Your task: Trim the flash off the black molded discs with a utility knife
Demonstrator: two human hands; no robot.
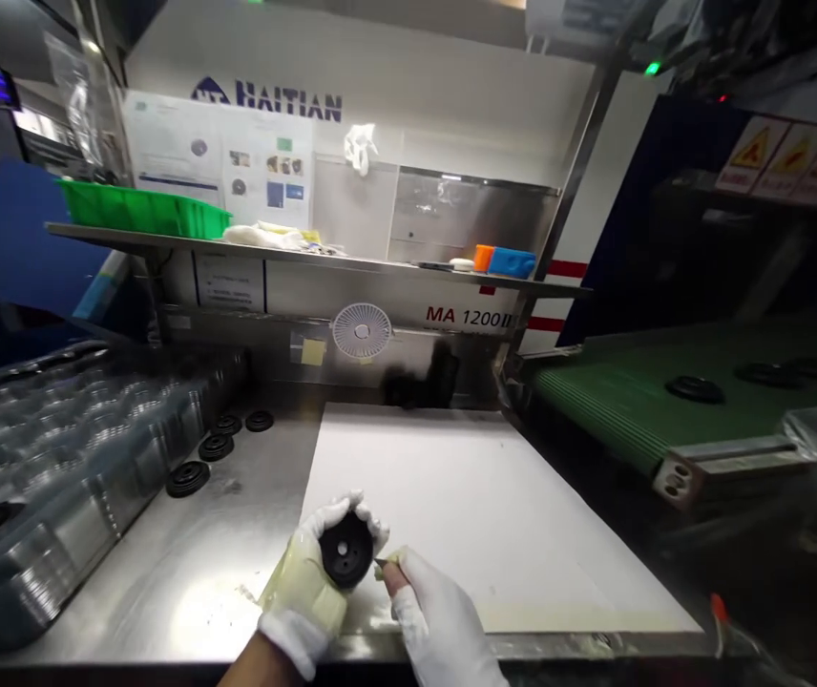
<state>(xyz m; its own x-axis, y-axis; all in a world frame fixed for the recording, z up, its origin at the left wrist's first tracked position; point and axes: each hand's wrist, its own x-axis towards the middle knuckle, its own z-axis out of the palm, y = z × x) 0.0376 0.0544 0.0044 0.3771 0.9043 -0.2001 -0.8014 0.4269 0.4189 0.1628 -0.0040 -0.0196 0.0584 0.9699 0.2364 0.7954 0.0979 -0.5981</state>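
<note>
My left hand (315, 563), in a white glove with a yellowish palm, is closed around a round black plastic part (346, 551). The part is tilted, with its disc face and small centre hole towards me. My right hand (429, 606), also gloved in white with the thumb bare, pinches a small pointed blade (380, 563). Most of this tool is hidden by the fingers. Its tip is at the right rim of the black part; whether it touches, I cannot tell. Both hands are over the front of a white sheet (451, 506) on the metal bench.
Several black discs (217, 447) lie on the bench, left of the sheet. Stacked clear plastic trays (94, 458) fill the left side. On the right, a green conveyor belt (609, 401) carries more black parts. A shelf (380, 260) holds a green bin (147, 210); a small fan (362, 330) is below.
</note>
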